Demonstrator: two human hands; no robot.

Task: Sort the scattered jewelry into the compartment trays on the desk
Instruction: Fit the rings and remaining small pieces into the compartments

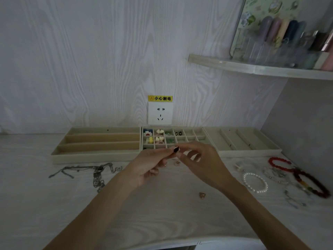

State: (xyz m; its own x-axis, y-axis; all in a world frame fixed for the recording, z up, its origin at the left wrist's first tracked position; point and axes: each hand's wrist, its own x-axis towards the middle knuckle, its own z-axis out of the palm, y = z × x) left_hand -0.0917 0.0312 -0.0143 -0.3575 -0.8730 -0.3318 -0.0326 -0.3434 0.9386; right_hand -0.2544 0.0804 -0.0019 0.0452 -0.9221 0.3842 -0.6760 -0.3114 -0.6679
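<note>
So your left hand (153, 162) is pinching a small dark oval piece with a pale rim (176, 149) at the fingertips, looks like an earring or stud, hard to say exactly. Your right hand (201, 159) is right up against it with the fingers curled in; I can't tell whether it's actually gripping the piece or just fiddling with the back of it. Both hands hover just in front of the beige grid tray with the small square compartments (205, 139), over its near edge.

My read: you're mid-step on earrings, piece in hand and not yet dropped. A pair of dark studs (178, 133) sits in a back-row cell of that grid tray and looks like a match, so the next move probably calls for reaching over the near cells and releasing there without knocking the heart and flower bits in the cells to its left.

Still loose on the desk: a small gold-toned piece (177, 162) just in front of the grid tray under your hands, a coppery heart-shaped bit (202, 195) nearer you, tangled silver chains (97, 175) to the left of the tray, and to the right a white pearl bracelet (255, 183) and red bead bracelets (281, 164). The long-slot tray (97, 156) to the left of the grid looks unfilled.
</note>
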